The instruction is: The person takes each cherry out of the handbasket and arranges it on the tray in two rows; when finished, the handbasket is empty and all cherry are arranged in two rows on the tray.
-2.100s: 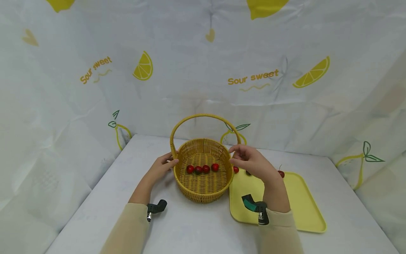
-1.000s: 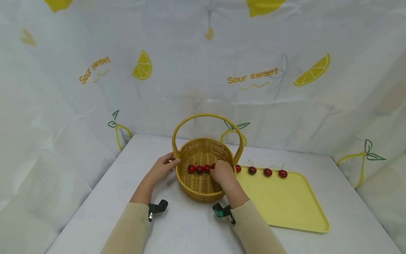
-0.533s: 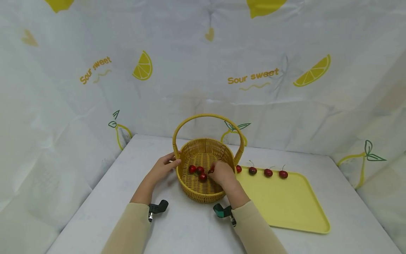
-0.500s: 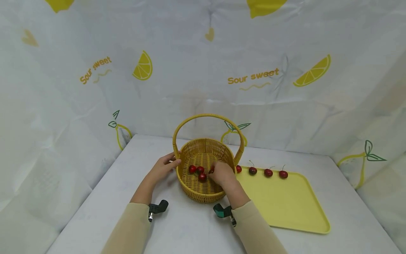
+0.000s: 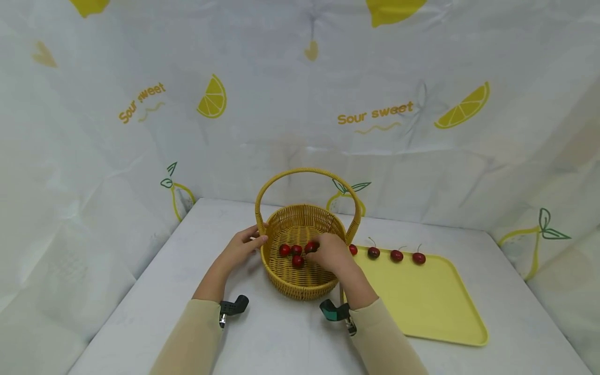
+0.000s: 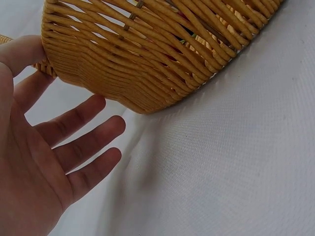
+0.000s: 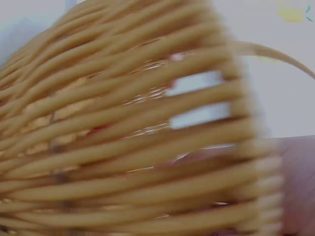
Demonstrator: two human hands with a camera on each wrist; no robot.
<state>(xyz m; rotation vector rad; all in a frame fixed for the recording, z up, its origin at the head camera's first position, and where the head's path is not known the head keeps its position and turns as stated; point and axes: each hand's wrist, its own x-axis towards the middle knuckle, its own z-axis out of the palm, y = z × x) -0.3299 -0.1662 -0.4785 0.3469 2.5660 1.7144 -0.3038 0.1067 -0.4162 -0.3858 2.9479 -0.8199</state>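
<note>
A yellow wicker basket (image 5: 300, 291) with a tall hoop handle stands mid-table in the head view. My left hand (image 5: 242, 247) pinches its left rim near the handle's foot, thumb and index finger at the wicker; the left wrist view shows the other fingers spread below. Reaching in over the right side, my right hand (image 5: 332, 254) pinches a red cherry (image 5: 311, 247) at its fingertips. Three more cherries lie on the basket floor: a left one (image 5: 284, 250), a middle one (image 5: 297, 250) and a front one (image 5: 297, 261). Basket weave (image 7: 123, 123) hides most of that hand in the right wrist view.
A yellow tray (image 5: 440, 307) lies right of the basket. Along its far edge sit several cherries (image 5: 396, 255), some with stems upright. White cloth (image 5: 300, 104) with lemon prints hangs behind and at both sides of the white table (image 5: 262, 338).
My right hand has come from beyond the basket's right rim down into it and now holds a cherry, slightly raised. One cherry of the row has shifted toward the front. The left hand stays put.
</note>
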